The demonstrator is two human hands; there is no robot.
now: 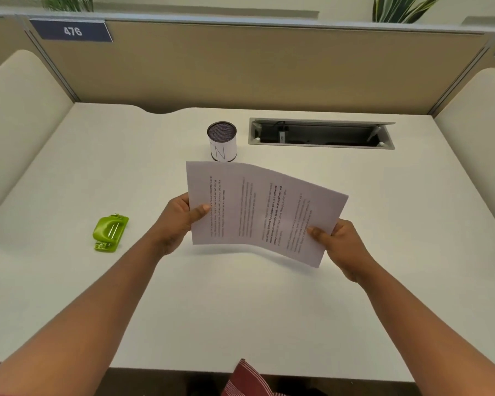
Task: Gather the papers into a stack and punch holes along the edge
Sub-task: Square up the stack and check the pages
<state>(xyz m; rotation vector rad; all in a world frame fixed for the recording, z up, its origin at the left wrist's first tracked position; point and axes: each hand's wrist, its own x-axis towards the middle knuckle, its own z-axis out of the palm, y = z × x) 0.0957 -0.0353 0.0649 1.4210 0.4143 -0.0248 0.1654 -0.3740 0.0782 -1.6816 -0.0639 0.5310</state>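
Head view, papers: The papers (265,212) are up in the air over the middle of the surface (383,224), not touching it. They look like one pile, bent in a soft wave, with the printed lines running sideways.
Head view, left hand: The left hand (180,221) has a closed grip on the left edge of the papers, thumb on top and fingers hidden under.
Head view, right hand: The right hand (340,247) has a closed grip on the near right corner of the papers, thumb on top too.
Head view, hole punch: The green hole punch (110,232) sits near the left edge of the surface, well apart from the papers. No hand touches it.
Head view, other things: A mesh cup (223,141) stands just behind the papers, toward the far edge. A cable slot (320,134) is open by the far right corner.
Step now: I think the pile is being gathered and lined up. No holes show yet.
Next move: The edges likely need a tap on the surface to get even. Then one edge must slide into the punch, so a hand has to let go and reach left.
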